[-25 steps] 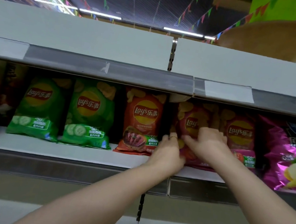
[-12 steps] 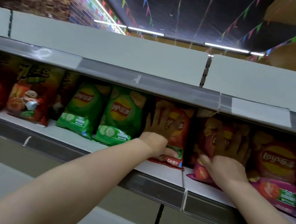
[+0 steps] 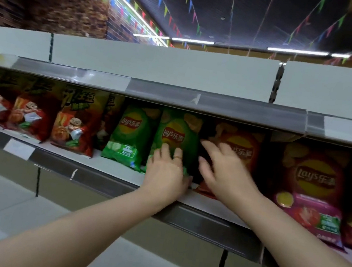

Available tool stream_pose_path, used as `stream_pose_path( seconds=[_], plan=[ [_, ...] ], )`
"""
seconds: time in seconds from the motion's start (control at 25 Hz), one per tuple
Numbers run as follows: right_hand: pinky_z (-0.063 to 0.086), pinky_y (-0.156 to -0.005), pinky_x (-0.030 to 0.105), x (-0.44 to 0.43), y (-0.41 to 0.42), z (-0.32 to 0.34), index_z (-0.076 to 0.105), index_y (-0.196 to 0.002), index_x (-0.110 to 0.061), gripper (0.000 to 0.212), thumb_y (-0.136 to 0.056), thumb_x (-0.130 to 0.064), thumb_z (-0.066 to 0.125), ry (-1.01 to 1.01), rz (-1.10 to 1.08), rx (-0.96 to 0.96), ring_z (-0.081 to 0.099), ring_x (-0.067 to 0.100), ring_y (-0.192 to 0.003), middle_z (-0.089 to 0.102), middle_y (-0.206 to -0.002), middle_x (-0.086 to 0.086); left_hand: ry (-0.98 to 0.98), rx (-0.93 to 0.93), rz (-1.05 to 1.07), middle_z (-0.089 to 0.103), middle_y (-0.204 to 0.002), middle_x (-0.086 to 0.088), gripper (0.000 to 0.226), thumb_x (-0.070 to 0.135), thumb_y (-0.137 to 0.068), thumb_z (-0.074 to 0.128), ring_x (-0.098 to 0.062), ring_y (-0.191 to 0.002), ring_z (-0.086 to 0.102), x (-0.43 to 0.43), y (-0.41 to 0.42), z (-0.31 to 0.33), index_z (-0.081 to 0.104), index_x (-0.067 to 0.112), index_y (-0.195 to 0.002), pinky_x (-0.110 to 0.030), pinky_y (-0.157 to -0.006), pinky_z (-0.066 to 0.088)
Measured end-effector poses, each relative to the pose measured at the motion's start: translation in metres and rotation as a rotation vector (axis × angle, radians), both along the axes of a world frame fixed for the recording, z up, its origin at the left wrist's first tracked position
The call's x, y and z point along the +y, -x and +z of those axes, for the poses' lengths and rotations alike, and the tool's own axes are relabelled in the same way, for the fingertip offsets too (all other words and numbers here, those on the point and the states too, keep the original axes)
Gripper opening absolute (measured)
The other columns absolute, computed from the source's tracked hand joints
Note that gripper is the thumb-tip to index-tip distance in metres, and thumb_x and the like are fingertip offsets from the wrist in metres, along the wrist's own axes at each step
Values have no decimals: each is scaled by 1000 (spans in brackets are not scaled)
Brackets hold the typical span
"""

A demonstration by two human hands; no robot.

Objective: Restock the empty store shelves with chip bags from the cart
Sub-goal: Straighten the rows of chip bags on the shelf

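Note:
Chip bags stand in a row on the middle shelf (image 3: pixel 119 170). My left hand (image 3: pixel 165 175) lies with straight fingers against the lower part of a green Lay's bag (image 3: pixel 176 133). My right hand (image 3: pixel 223 174) reaches with spread fingers to the left edge of an orange-red Lay's bag (image 3: pixel 239 149), in front of the dark gap between the two bags. A second green Lay's bag (image 3: pixel 128 135) stands left of the first. A red tomato Lay's bag (image 3: pixel 312 190) stands to the right. No cart shows in the head view.
Red and yellow snack bags (image 3: pixel 74 122) fill the left part of the shelf. The grey price rail of the upper shelf (image 3: pixel 198 101) hangs just above the bags. A white lower shelf (image 3: pixel 21 213) lies below. Coloured pennants hang under the dark ceiling.
Both hands have shifted left along the row, my left from the orange-red bag to the green one, my right from the tomato bags to the orange-red one. The view has turned left.

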State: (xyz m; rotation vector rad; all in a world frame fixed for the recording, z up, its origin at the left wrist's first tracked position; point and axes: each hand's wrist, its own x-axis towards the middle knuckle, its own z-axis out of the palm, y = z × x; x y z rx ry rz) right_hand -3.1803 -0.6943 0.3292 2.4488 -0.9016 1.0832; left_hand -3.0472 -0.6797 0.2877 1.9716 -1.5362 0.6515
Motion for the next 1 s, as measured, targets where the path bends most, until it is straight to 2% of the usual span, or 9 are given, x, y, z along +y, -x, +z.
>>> stream_pose_path(
  seconds=[0.08, 0.2, 0.28, 0.36, 0.56, 0.72, 0.88, 0.92, 1.0],
  plan=[
    [43, -82, 32, -15, -45, 15, 49, -126, -5, 38, -97, -29, 42, -313, -92, -130, 54, 33, -109, 54, -119, 18, 48, 122, 106, 38, -132, -23, 96, 60, -72, 69, -37, -117, 44, -4, -9, 4, 35, -7, -133, -42, -91, 43],
    [34, -101, 30, -46, -83, 34, 36, -141, -19, 43, -99, -24, 40, -506, -68, -253, 39, 28, -129, 37, -145, 10, -170, 377, 157, 29, -138, -15, 103, 70, -73, 58, -31, -127, 31, -20, -18, 9, 25, -2, -139, -38, -102, 33],
    [32, -103, 30, -63, -92, 39, 38, -141, -18, 40, -101, -21, 34, -549, -88, -257, 39, 29, -130, 37, -146, 10, -283, 375, 184, 30, -138, -14, 101, 72, -74, 55, -29, -128, 29, -28, -21, 14, 29, 0, -138, -34, -103, 31],
    [36, -100, 33, -71, -91, 42, 46, -133, -4, 37, -102, -18, 31, -589, -176, -310, 45, 32, -125, 46, -138, 18, -311, 312, 190, 31, -139, -15, 98, 72, -75, 54, -29, -128, 29, -36, -24, 12, 32, 0, -138, -33, -103, 31],
    [33, -100, 34, -73, -88, 43, 45, -128, 6, 34, -100, -8, 33, -587, -255, -428, 43, 34, -126, 45, -136, 23, -353, 225, 211, 29, -140, -16, 100, 73, -77, 51, -29, -127, 29, -43, -26, 6, 29, -1, -140, -31, -102, 31],
    [34, -101, 34, -65, -88, 44, 43, -131, 5, 36, -101, -9, 31, -614, -277, -352, 43, 33, -127, 44, -138, 22, -337, 241, 203, 31, -137, -15, 101, 75, -74, 53, -29, -126, 30, -40, -24, 7, 32, 0, -138, -30, -101, 32],
    [34, -103, 29, -35, -79, 44, 38, -141, -23, 44, -98, -11, 37, -620, -89, -286, 41, 28, -130, 38, -145, 9, -270, 299, 202, 35, -133, -16, 100, 78, -66, 58, -30, -122, 33, -27, -20, 14, 42, 2, -129, -33, -99, 32],
    [38, -98, 30, -24, -70, 41, 41, -138, -23, 42, -97, -12, 40, -625, -84, -275, 45, 29, -124, 43, -140, 9, -245, 280, 188, 37, -131, -17, 95, 76, -67, 58, -32, -121, 34, -22, -17, 15, 46, 3, -126, -35, -98, 32],
    [44, -74, 31, 0, -43, 31, 53, -115, -13, 23, -98, -21, 41, -477, -139, -181, 56, 29, -100, 56, -110, 11, -87, 144, 90, 45, -119, -23, 75, 64, -72, 64, -37, -111, 40, -14, -9, 15, 55, 1, -111, -40, -90, 36]
  ],
)
